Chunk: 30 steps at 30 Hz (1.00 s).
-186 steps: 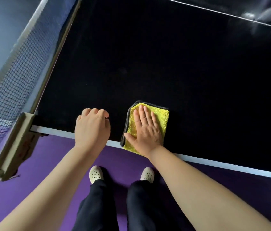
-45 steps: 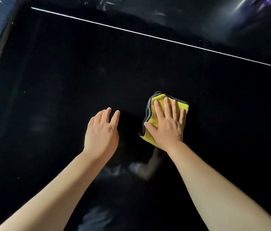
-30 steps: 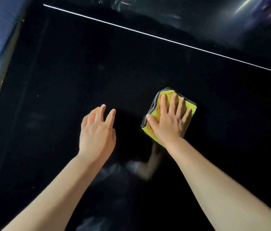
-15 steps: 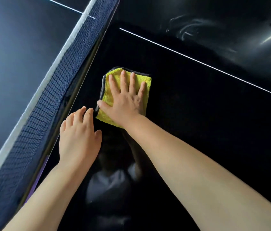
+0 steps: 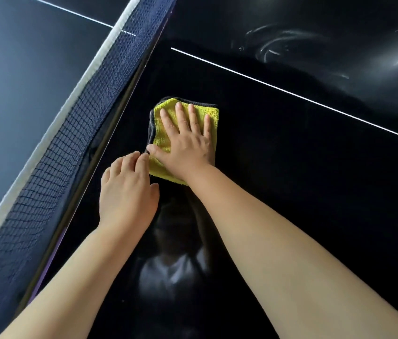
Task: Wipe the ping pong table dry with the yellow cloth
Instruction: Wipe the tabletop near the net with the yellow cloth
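Cloth of yellow microfibre (image 5: 159, 133), folded, lies on the glossy black ping pong table (image 5: 291, 167) just right of the dark blue net (image 5: 71, 133), long axis near-to-far, grey edge facing left. Right hand (image 5: 188, 145) presses it with straight fingers; left hand (image 5: 127, 189) rests beside it, loosely bent, holding nothing

The cloth (image 5: 160, 138) was bright yellow, edged along its left and far sides in dark grey. The tabletop (image 5: 315, 204) was glossy black, crossed by a thin white line (image 5: 291, 92). The net (image 5: 71, 138) was dark navy in a fine square mesh, topped by a white band (image 5: 55, 123). Beyond it the tabletop looked blue-grey.
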Each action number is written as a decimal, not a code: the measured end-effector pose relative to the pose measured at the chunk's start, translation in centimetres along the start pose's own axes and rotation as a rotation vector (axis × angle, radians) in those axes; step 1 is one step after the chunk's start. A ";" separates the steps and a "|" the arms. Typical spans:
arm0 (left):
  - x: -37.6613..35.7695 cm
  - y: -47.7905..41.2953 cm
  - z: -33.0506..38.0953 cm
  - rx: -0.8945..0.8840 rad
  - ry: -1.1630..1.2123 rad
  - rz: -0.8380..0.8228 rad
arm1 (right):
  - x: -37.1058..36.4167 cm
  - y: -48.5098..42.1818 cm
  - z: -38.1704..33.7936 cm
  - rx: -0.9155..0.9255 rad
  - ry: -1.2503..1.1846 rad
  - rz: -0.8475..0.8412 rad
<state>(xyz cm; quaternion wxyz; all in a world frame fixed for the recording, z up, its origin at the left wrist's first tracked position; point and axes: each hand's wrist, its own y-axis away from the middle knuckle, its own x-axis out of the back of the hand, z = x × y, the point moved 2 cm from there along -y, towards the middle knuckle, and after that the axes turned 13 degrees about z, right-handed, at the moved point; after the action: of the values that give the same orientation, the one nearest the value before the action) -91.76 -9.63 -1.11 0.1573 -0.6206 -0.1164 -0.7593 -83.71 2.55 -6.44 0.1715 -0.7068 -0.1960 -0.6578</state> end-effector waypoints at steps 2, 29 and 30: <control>-0.4 0.2 2.5 -0.040 0.010 -0.001 | 0.2 1.6 3.5 -0.058 0.015 0.005; -6.9 0.7 21.8 -0.424 0.103 0.071 | 2.5 18.6 34.0 -0.700 0.159 -0.016; -6.7 0.3 20.9 -0.410 0.102 0.074 | 2.5 17.9 33.0 -0.687 0.161 -0.017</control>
<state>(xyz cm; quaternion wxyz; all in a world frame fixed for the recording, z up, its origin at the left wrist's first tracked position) -71.50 -1.51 -3.49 0.0615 -0.6040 0.0716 -0.7914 -46.10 3.73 -6.21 -0.0670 -0.6675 0.0448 -0.7403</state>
